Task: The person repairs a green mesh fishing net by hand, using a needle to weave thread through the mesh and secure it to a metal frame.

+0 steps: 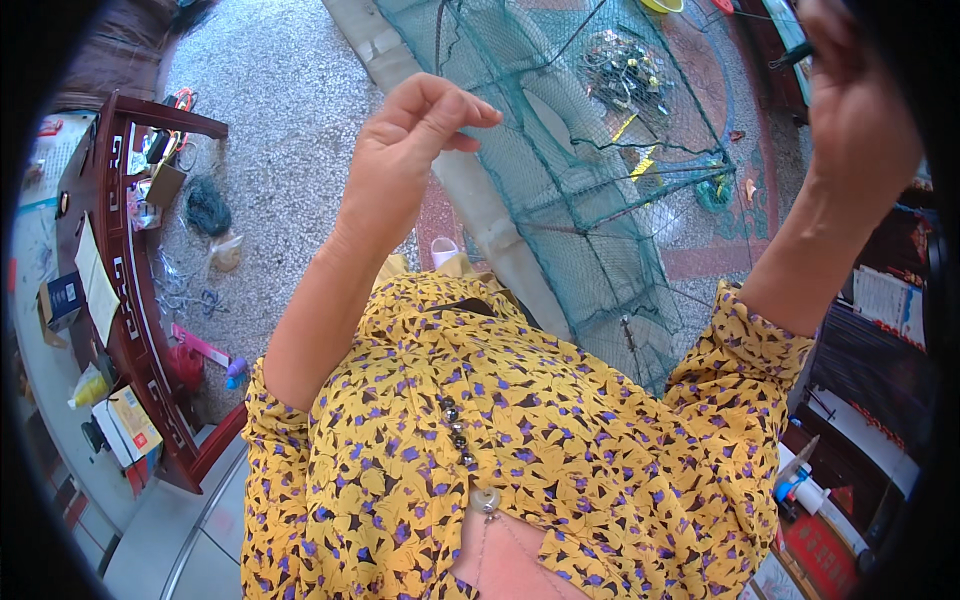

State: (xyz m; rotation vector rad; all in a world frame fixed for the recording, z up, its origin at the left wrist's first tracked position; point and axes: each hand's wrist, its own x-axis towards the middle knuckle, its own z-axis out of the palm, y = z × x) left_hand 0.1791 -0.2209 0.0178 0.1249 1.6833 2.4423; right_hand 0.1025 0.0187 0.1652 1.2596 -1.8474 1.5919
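My left hand (415,135) is raised left of a green mesh net trap (590,240), its thumb and fingers pinched together. Whatever sits in that pinch, if anything, is too small to make out. High on the right, my right hand (855,115) is closed and a little blurred. From its fingers pokes a slim dark green piece (793,55) with a thin tip; its kind does not show. The net trap hangs over stiff frames and stretches from the far edge down to my right side.
Through the mesh shows a pile of small metal and cord pieces (627,75). At left, a dark red wooden table (130,290) holds boxes and papers; a dark green net bundle (207,207) lies on the speckled floor. Dark furniture (860,350) stands at right.
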